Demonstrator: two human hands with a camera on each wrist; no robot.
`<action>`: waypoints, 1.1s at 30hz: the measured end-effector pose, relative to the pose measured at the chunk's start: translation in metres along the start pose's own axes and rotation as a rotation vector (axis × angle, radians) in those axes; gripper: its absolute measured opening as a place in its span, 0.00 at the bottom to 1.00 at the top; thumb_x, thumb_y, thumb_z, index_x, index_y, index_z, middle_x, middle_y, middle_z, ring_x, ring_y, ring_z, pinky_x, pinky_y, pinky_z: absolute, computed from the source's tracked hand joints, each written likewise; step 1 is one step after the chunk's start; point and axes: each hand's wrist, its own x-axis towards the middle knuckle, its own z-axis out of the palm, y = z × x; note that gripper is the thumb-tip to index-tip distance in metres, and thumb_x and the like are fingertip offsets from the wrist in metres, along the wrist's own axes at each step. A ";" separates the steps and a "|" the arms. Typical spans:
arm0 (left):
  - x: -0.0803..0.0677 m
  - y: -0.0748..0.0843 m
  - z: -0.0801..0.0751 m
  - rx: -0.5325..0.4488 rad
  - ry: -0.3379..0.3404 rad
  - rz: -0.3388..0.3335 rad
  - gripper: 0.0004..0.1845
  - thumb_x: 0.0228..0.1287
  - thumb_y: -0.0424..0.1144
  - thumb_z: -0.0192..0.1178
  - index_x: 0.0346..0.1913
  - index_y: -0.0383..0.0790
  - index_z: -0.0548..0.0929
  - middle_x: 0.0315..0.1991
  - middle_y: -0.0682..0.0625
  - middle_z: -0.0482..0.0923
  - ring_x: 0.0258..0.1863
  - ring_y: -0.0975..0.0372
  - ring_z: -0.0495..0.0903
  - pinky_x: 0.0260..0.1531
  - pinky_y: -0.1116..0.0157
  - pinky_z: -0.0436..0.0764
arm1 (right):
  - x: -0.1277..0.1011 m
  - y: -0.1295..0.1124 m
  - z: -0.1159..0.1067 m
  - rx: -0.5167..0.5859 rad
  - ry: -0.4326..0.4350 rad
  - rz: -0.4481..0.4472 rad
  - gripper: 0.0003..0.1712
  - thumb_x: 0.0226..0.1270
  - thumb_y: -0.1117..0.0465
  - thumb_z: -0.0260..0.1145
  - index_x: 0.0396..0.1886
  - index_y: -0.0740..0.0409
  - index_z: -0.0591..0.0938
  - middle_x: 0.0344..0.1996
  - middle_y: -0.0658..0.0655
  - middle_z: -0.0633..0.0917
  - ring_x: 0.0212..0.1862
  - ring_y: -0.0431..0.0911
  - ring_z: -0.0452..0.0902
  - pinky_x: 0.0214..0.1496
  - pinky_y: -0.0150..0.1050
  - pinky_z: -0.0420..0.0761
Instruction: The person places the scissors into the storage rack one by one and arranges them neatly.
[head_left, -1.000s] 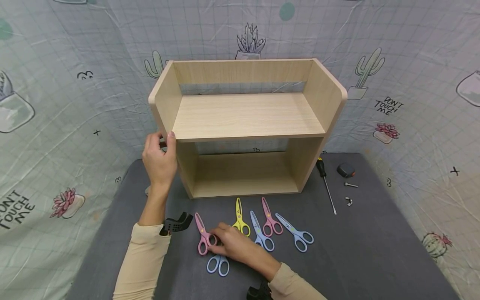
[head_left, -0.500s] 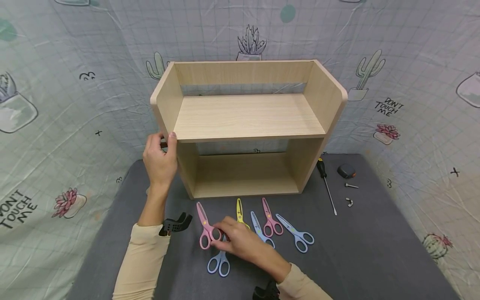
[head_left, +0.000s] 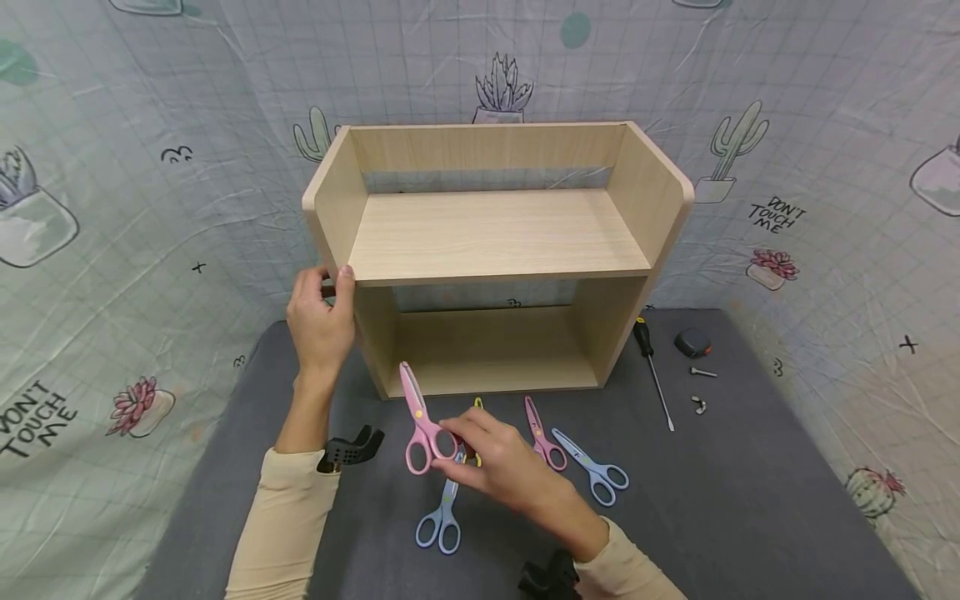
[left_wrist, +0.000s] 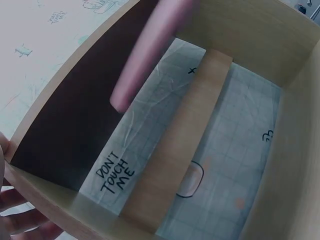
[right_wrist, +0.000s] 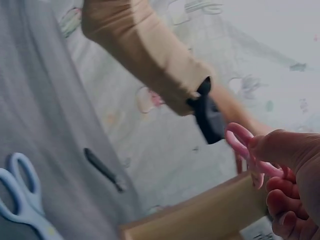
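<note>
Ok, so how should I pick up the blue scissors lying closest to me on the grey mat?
Probably by the handle loops. The blue scissors lie flat and closed on the grey mat, loops toward you and blades pointing away, so come from above on your near side and pinch the two rings. That keeps your fingers off the blades and clear of the right hand holding the pink scissors.

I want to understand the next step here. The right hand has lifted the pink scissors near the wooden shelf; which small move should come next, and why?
Probably carry the pink scissors forward into the lower opening of the shelf. The right hand pinches them by the handles, lifted off the mat, blades pointing at that opening, which is close ahead. The left hand grips the shelf's left side panel, so it should not slide.
</note>
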 end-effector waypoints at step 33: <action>-0.002 -0.003 0.002 0.016 0.015 0.025 0.24 0.70 0.49 0.54 0.47 0.26 0.81 0.47 0.32 0.81 0.41 0.41 0.82 0.42 0.47 0.79 | 0.102 0.035 -0.048 -0.046 0.137 -0.002 0.22 0.56 0.61 0.77 0.48 0.68 0.83 0.36 0.58 0.81 0.31 0.40 0.76 0.34 0.26 0.79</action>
